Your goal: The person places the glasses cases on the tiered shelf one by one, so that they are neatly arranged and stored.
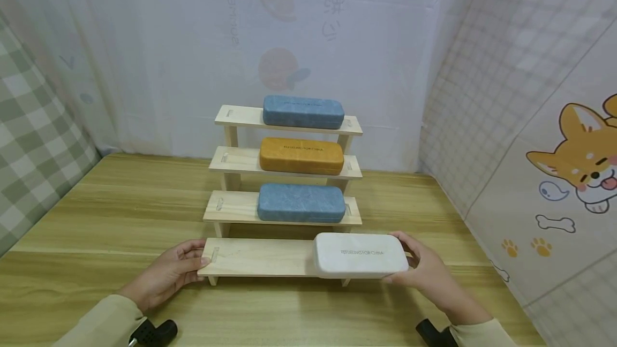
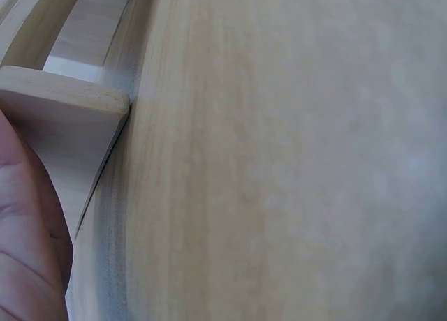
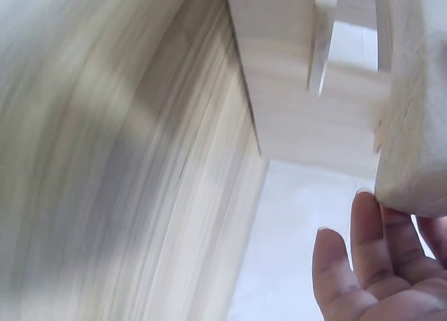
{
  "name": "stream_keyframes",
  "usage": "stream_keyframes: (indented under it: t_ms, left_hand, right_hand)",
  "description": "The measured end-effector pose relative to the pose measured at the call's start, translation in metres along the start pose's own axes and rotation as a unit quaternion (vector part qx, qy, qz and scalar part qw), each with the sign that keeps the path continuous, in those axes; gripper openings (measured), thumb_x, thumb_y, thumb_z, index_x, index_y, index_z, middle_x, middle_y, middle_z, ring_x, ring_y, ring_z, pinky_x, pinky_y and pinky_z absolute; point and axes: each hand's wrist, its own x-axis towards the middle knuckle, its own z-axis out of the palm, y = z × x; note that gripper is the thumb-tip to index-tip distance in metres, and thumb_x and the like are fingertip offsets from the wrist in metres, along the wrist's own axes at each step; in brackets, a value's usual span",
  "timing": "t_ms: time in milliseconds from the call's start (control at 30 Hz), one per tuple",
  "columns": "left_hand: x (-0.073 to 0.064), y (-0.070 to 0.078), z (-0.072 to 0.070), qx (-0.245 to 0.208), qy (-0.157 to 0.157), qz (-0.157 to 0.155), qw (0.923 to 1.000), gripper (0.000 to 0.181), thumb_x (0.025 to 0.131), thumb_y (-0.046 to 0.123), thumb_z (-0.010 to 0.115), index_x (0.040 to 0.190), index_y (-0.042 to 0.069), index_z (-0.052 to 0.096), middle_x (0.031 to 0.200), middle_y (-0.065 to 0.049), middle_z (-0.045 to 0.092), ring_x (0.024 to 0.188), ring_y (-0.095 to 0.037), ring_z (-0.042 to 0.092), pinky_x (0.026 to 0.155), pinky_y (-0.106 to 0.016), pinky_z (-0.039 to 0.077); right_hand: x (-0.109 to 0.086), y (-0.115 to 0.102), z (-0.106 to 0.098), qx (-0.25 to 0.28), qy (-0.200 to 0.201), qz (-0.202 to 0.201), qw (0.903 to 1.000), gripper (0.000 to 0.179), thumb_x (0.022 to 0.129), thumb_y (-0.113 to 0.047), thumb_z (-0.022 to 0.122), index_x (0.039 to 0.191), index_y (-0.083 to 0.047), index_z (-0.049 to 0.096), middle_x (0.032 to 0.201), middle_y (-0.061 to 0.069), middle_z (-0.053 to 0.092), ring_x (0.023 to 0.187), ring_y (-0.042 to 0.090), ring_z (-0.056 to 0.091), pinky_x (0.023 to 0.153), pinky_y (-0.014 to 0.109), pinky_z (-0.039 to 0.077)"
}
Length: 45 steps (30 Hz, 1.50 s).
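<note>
A white glasses case (image 1: 360, 261) with printed lettering lies over the right end of the lowest step of a wooden tiered stand (image 1: 270, 268). My right hand (image 1: 424, 266) holds the case by its right end, thumb at the front and fingers behind. The right wrist view shows fingertips (image 3: 364, 216) at the end of the case (image 3: 422, 112). My left hand (image 1: 171, 269) grips the left end of that lowest step, thumb on top. A palm edge (image 2: 28, 223) appears beside the stand's wooden end (image 2: 63, 94) in the left wrist view.
Higher steps hold a blue case (image 1: 301, 203), a mustard-yellow case (image 1: 301, 157) and another blue case (image 1: 303, 112), all towards the right. The stand is on a wood-grain table (image 1: 120, 202). A white curtain (image 1: 168, 68) hangs behind; a dog-print cloth (image 1: 506, 186) borders the right.
</note>
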Motion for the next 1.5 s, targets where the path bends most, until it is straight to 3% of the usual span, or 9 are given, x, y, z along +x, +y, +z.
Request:
stream_keyframes:
  t_ms: [500,1033,1267,1500]
  left_hand:
    - [0.0,0.0,0.001,-0.004,0.006,-0.004,1.0,0.077,0.097,0.011,0.056,0.145,-0.017,0.003,0.113,-0.002,0.056,0.095,-0.012,0.061,0.077,-0.028,0.052]
    - [0.001,0.0,0.0,0.001,0.006,-0.006,1.0,0.076,0.098,0.011,0.055,0.145,-0.016,0.003,0.114,-0.003,0.055,0.095,-0.012,0.06,0.077,-0.029,0.052]
    - [0.001,-0.001,0.0,0.004,0.008,-0.003,1.0,0.076,0.097,0.011,0.056,0.145,-0.017,0.004,0.114,-0.003,0.055,0.094,-0.011,0.06,0.077,-0.028,0.052]
    - [0.001,0.0,0.0,0.005,0.006,-0.004,1.0,0.076,0.098,0.012,0.056,0.145,-0.017,0.003,0.115,-0.004,0.054,0.094,-0.012,0.06,0.077,-0.028,0.052]
  right_hand:
    - [0.013,-0.015,0.041,0.013,0.047,0.017,0.9987,0.092,0.057,-0.001,0.089,0.138,0.0,0.046,0.128,0.019,0.053,0.1,0.026,0.06,0.074,0.025,0.053]
    - [0.021,-0.027,0.066,0.006,0.045,0.005,0.9989,0.088,0.056,-0.003,0.09,0.135,-0.002,0.052,0.126,0.017,0.056,0.096,0.027,0.058,0.075,0.028,0.052]
    - [0.024,-0.031,0.081,-0.001,0.063,0.008,0.998,0.082,0.053,-0.002,0.091,0.128,-0.005,0.057,0.121,0.015,0.059,0.092,0.027,0.06,0.069,0.03,0.053]
    - [0.027,-0.035,0.094,0.036,0.047,0.019,0.9981,0.085,0.055,0.004,0.089,0.132,-0.004,0.054,0.125,0.017,0.056,0.093,0.028,0.063,0.054,0.034,0.055]
